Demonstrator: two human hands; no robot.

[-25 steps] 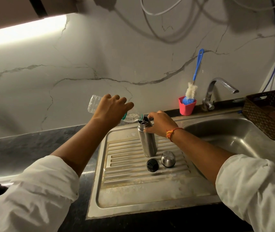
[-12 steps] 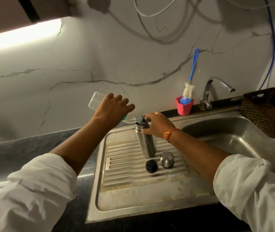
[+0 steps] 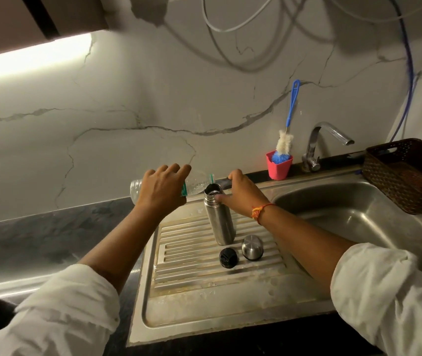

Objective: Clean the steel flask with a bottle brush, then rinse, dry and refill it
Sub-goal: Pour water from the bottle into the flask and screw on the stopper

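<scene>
Between the two hands: steel flask (image 3: 220,219) stands upright and uncapped on the drainboard (image 3: 191,291).
Left hand: left hand (image 3: 162,191) grasps a clear plastic bottle (image 3: 197,185) from above, fingers wrapped over its body. The bottle is tipped nearly level, its neck at the flask's mouth.
Right hand: right hand (image 3: 240,195) grips the flask at its neck, thumb on the near side and fingers curled round the far side, steadying it.
Flask relative to hands: its mouth sits just right of the left hand and touches the right hand. Its body drops below both.
Nearer than the right hand: black stopper (image 3: 228,257) and steel cap (image 3: 252,247) lie side by side at the flask's foot, both off.
Beyond the right hand: bottle brush (image 3: 285,142) stands head-down in a pink cup (image 3: 279,168) beside the tap (image 3: 317,142), well apart from the flask.
Stage, as judged: refilling looks under way, so scrubbing is likely over, with the brush parked. Whether rinsing and drying happened cannot be read here.
Pour: no stream is clear enough to confirm.
Left to do: finish filling, set the bottle down, fit stopper and cap.
</scene>
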